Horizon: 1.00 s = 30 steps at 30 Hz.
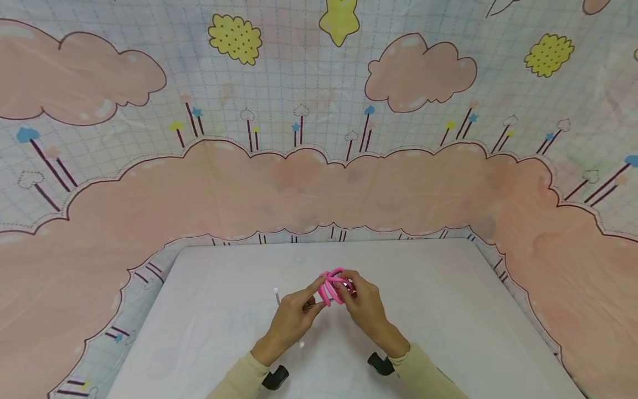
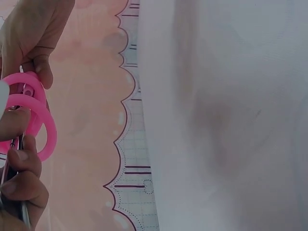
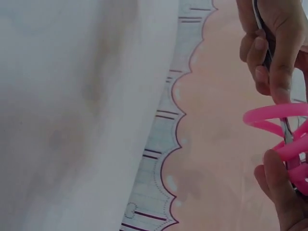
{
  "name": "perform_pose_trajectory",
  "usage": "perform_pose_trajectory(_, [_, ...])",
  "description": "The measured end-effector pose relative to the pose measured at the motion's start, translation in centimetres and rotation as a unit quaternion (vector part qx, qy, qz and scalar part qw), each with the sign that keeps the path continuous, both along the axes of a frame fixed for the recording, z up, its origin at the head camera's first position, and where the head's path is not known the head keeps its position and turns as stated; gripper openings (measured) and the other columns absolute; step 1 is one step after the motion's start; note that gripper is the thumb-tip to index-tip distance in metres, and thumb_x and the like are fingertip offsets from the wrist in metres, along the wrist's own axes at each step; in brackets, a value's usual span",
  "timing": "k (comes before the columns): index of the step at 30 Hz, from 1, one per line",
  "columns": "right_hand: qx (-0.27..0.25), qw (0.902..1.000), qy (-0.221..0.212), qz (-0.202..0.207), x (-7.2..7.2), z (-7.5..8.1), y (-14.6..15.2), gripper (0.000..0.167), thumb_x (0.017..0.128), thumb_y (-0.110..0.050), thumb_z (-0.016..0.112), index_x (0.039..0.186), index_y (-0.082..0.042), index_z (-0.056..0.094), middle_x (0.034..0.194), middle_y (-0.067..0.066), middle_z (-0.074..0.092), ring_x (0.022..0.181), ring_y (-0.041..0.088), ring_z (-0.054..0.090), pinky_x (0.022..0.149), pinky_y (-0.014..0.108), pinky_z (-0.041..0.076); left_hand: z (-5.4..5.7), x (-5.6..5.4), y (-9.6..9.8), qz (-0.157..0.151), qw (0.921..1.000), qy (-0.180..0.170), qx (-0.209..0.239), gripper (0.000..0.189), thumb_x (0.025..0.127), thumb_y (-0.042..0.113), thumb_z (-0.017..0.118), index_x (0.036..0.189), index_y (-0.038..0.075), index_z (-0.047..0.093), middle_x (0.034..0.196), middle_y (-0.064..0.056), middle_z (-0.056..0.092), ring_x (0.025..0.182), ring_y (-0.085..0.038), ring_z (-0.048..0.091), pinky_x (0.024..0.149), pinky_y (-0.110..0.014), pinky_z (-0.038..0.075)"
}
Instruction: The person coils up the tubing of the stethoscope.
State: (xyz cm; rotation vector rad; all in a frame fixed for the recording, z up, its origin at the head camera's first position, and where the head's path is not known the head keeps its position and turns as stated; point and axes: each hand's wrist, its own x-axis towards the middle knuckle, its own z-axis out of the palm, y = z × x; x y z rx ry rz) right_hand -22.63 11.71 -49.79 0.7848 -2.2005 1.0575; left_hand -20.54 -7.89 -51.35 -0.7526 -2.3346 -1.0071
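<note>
A bundle of bright pink tube-like loops [image 1: 330, 288] is held up between both hands above the white table. My left hand [image 1: 291, 318] grips a slim metal tool [image 3: 286, 130] whose shiny end passes in among the loops; its exact kind cannot be told. The left index finger and thumb reach the near side of the bundle. On the other side my right hand [image 1: 368, 305] pinches the loops between thumb and fingers. In the left wrist view the pink loops [image 2: 45, 125] show at the left edge, partly cut off. Fingers hide the middle of the bundle.
A thin rod with a white tip [image 1: 277, 296] shows beside the left hand, and another white tip [image 1: 301, 344] below it. Black devices [image 1: 276, 378] sit at both wrists. The white table [image 1: 209, 282] meets a cloud-patterned cloth [image 1: 324, 194] behind.
</note>
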Motion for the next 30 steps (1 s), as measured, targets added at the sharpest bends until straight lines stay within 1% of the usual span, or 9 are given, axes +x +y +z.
perform_pose_trajectory(4, [0.024, 0.9997, -0.009, 0.005, -0.03, 0.09, 0.14, 0.034, 0.083, -0.011, 0.078, 0.112, -0.005, 0.061, 0.090, 0.005, 0.072, 0.066, 0.003, 0.060, 0.060, 0.011, 0.051, -0.19, 0.05, -0.24, 0.000, 1.0000, -0.006, -0.001, 0.069, 0.083, 0.010, 0.078, 0.145, 0.021, 0.051, 0.065, 0.008, 0.056, 0.060, 0.003, 0.042, 0.054, -0.011, 0.041])
perform_pose_trajectory(7, [0.039, 0.9992, 0.003, 0.000, -0.09, 0.15, 0.16, 0.032, 0.084, -0.010, 0.077, 0.111, -0.004, 0.061, 0.085, 0.003, 0.071, 0.065, 0.004, 0.060, 0.059, 0.011, 0.051, -0.18, 0.07, -0.28, -0.005, 1.0000, -0.006, 0.001, 0.069, 0.083, 0.010, 0.078, 0.145, 0.020, 0.051, 0.065, 0.008, 0.055, 0.060, 0.003, 0.041, 0.054, -0.011, 0.040])
perform_pose_trajectory(10, [0.044, 0.9988, 0.020, -0.007, -0.12, 0.11, 0.07, 0.031, 0.085, -0.008, 0.075, 0.111, -0.002, 0.060, 0.081, 0.003, 0.069, 0.062, 0.004, 0.058, 0.058, 0.011, 0.050, -0.15, 0.06, -0.24, -0.007, 1.0000, -0.002, 0.003, 0.068, 0.082, 0.009, 0.078, 0.144, 0.018, 0.051, 0.065, 0.008, 0.054, 0.059, 0.003, 0.040, 0.053, -0.011, 0.039])
perform_pose_trajectory(13, [0.044, 0.9986, 0.029, -0.006, -0.14, 0.05, -0.02, 0.030, 0.086, -0.006, 0.073, 0.111, 0.000, 0.058, 0.079, 0.004, 0.068, 0.061, 0.004, 0.058, 0.057, 0.010, 0.049, -0.15, 0.03, -0.19, -0.006, 1.0000, 0.003, 0.003, 0.068, 0.082, 0.009, 0.079, 0.144, 0.018, 0.052, 0.064, 0.008, 0.053, 0.059, 0.003, 0.039, 0.053, -0.010, 0.038])
perform_pose_trajectory(15, [0.036, 0.9989, 0.028, -0.002, -0.16, 0.00, -0.09, 0.030, 0.087, -0.005, 0.072, 0.112, 0.000, 0.057, 0.078, 0.004, 0.068, 0.060, 0.004, 0.058, 0.056, 0.009, 0.049, -0.16, -0.01, -0.15, -0.005, 1.0000, 0.007, 0.004, 0.068, 0.081, 0.009, 0.079, 0.144, 0.017, 0.052, 0.064, 0.008, 0.053, 0.059, 0.003, 0.039, 0.053, -0.010, 0.038])
perform_pose_trajectory(18, [0.019, 0.9997, 0.015, -0.007, -0.22, 0.14, -0.13, 0.032, 0.088, -0.007, 0.072, 0.115, -0.002, 0.056, 0.083, 0.006, 0.071, 0.063, 0.007, 0.064, 0.057, 0.011, 0.050, -0.18, -0.11, -0.10, -0.006, 0.9999, 0.011, 0.008, 0.070, 0.081, 0.009, 0.079, 0.144, 0.017, 0.051, 0.063, 0.007, 0.053, 0.059, 0.003, 0.040, 0.053, -0.010, 0.038])
perform_pose_trajectory(22, [0.000, 0.9997, -0.018, -0.015, -0.24, 0.54, -0.10, 0.034, 0.088, -0.014, 0.073, 0.118, -0.005, 0.060, 0.095, 0.007, 0.074, 0.077, 0.015, 0.072, 0.063, 0.014, 0.054, -0.15, -0.21, -0.09, -0.005, 0.9998, 0.003, 0.017, 0.071, 0.082, 0.009, 0.079, 0.145, 0.018, 0.049, 0.064, 0.007, 0.055, 0.059, 0.003, 0.041, 0.053, -0.010, 0.040])
perform_pose_trajectory(26, [-0.005, 0.9990, -0.044, -0.010, -0.19, 0.70, 0.03, 0.032, 0.089, -0.018, 0.073, 0.117, -0.007, 0.064, 0.098, 0.007, 0.075, 0.083, 0.018, 0.074, 0.067, 0.016, 0.055, -0.11, -0.18, -0.11, -0.006, 0.9996, -0.012, 0.024, 0.072, 0.081, 0.008, 0.079, 0.146, 0.020, 0.049, 0.064, 0.007, 0.056, 0.059, 0.003, 0.042, 0.053, -0.012, 0.041])
perform_pose_trajectory(30, [-0.011, 0.9986, -0.052, -0.002, -0.21, 0.69, 0.25, 0.032, 0.088, -0.019, 0.074, 0.117, -0.007, 0.065, 0.101, 0.008, 0.074, 0.084, 0.020, 0.074, 0.067, 0.016, 0.055, -0.11, -0.17, -0.10, -0.007, 0.9994, -0.021, 0.026, 0.073, 0.080, 0.007, 0.080, 0.145, 0.020, 0.050, 0.065, 0.007, 0.056, 0.058, 0.003, 0.042, 0.053, -0.013, 0.042])
